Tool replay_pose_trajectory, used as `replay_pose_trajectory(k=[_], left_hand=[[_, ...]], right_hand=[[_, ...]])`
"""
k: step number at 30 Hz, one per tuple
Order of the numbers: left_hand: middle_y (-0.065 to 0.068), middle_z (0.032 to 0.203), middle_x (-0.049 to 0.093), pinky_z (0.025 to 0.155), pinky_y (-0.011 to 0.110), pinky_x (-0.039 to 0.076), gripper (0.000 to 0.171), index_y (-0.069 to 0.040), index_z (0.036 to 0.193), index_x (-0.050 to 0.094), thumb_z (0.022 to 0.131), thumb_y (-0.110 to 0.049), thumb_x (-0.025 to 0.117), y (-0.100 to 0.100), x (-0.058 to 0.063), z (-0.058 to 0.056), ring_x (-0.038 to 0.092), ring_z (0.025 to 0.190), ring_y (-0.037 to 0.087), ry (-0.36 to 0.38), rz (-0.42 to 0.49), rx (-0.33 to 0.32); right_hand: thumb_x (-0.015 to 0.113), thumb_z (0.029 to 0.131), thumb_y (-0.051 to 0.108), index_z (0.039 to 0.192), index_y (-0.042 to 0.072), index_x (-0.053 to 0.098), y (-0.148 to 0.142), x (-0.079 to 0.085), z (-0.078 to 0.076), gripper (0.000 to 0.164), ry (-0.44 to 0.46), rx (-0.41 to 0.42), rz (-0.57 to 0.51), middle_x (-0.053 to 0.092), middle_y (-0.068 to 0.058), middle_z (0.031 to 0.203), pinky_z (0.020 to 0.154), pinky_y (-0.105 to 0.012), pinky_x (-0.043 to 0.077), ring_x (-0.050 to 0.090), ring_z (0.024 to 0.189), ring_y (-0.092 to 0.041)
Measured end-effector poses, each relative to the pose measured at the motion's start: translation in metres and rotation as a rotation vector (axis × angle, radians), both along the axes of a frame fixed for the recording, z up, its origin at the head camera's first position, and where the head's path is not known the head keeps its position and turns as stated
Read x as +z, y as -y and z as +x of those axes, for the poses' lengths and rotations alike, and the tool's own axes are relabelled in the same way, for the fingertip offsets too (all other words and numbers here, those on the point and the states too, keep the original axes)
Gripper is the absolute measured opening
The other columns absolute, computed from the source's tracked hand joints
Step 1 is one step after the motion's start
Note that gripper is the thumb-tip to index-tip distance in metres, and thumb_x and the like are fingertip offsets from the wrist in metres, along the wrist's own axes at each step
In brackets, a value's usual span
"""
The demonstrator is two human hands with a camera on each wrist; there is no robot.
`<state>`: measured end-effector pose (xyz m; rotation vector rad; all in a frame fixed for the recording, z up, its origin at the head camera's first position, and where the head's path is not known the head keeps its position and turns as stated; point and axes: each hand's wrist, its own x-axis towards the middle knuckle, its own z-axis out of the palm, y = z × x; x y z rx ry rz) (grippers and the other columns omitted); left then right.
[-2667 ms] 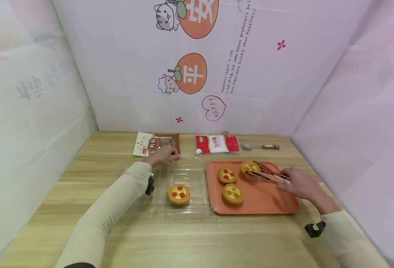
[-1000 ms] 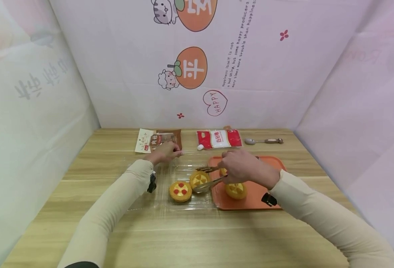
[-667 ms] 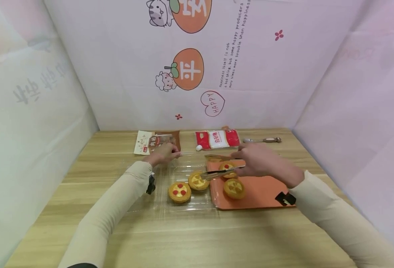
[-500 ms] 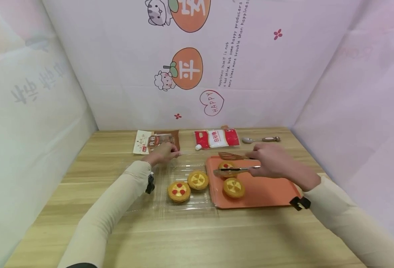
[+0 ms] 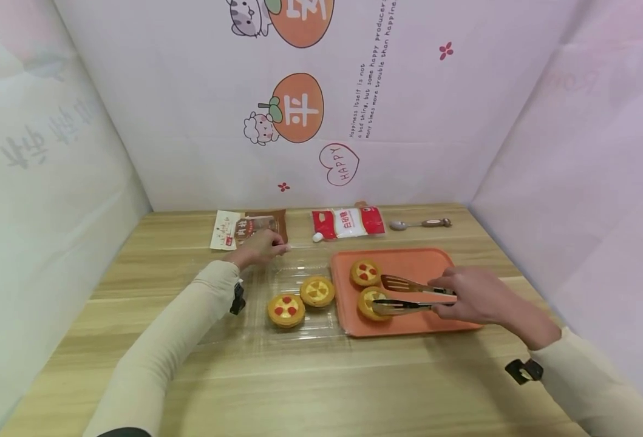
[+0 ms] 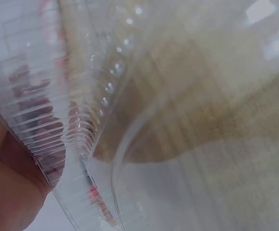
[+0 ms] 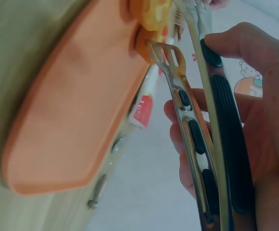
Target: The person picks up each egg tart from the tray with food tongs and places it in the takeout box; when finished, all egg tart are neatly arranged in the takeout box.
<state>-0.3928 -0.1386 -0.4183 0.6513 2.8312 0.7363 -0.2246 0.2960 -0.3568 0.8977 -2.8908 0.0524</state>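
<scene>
Head view: tongs (image 5: pixel 408 306) held by the right hand (image 5: pixel 479 295) have been returned to a tart (image 5: pixel 366 301) right of centre, two of four now in the box (image 5: pixel 298 268) gripped by the left hand (image 5: pixel 260 246).

Bright head view, soft shadows on the table (image 5: pixel 321 388); hazy left-wrist view, white glare on clear plastic (image 6: pixel 111 91).

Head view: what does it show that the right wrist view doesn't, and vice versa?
Only head: two round golden tarts in a clear plastic container, and the cream left sleeve. Only right wrist: the long black grip pad on the metal tongs. Both: those tongs, the right hand, the orange rectangular tray, and the red-and-white packet.
</scene>
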Motion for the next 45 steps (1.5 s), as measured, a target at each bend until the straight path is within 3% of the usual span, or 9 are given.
replay_pose_trajectory(k=[6, 21, 31, 40, 45], left_hand=[[-0.001, 0.071, 0.057, 0.059, 0.027, 0.038, 0.029, -0.003, 0.086, 0.068, 0.100, -0.027, 0.059, 0.002, -0.002, 0.000, 0.048, 0.064, 0.013, 0.003, 0.010, 0.005], [0.000, 0.069, 0.054, 0.059, 0.028, 0.037, 0.032, -0.003, 0.085, 0.066, 0.100, -0.029, 0.057, 0.005, 0.000, -0.001, 0.047, 0.062, 0.013, 0.005, -0.005, 0.015], [0.000, 0.073, 0.057, 0.060, 0.028, 0.038, 0.030, -0.007, 0.086, 0.067, 0.100, -0.032, 0.057, 0.009, 0.001, -0.002, 0.048, 0.064, 0.014, 0.014, -0.022, 0.013], [0.000, 0.074, 0.059, 0.063, 0.029, 0.039, 0.029, -0.007, 0.087, 0.067, 0.100, -0.030, 0.057, 0.008, -0.001, -0.004, 0.050, 0.066, 0.014, -0.013, -0.036, -0.013], [-0.001, 0.075, 0.059, 0.063, 0.029, 0.040, 0.028, -0.008, 0.086, 0.068, 0.100, -0.030, 0.057, 0.005, -0.002, -0.005, 0.050, 0.066, 0.013, -0.027, -0.035, -0.038]], right_hand=[[0.077, 0.078, 0.035, 0.109, 0.011, 0.074, -0.001, -0.006, 0.007, 0.039, -0.002, -0.002, -0.003, 0.066, -0.001, 0.094, 0.057, -0.032, 0.046, 0.061, 0.072, -0.015], [0.075, 0.080, 0.034, 0.107, 0.012, 0.073, 0.016, -0.018, 0.004, 0.035, 0.042, -0.026, 0.010, 0.064, 0.001, 0.092, 0.053, -0.029, 0.042, 0.051, 0.067, -0.006], [0.075, 0.081, 0.032, 0.104, 0.010, 0.071, 0.017, -0.002, 0.000, 0.032, 0.053, -0.030, -0.012, 0.064, 0.001, 0.091, 0.054, -0.028, 0.042, 0.050, 0.063, -0.004], [0.071, 0.086, 0.031, 0.112, 0.007, 0.069, 0.046, 0.033, -0.033, 0.035, 0.026, -0.028, -0.073, 0.064, -0.005, 0.099, 0.061, -0.033, 0.045, 0.053, 0.071, -0.011], [0.071, 0.087, 0.032, 0.110, 0.006, 0.071, 0.093, 0.033, -0.053, 0.035, -0.004, 0.110, -0.047, 0.068, -0.008, 0.105, 0.064, -0.033, 0.050, 0.060, 0.076, -0.014]])
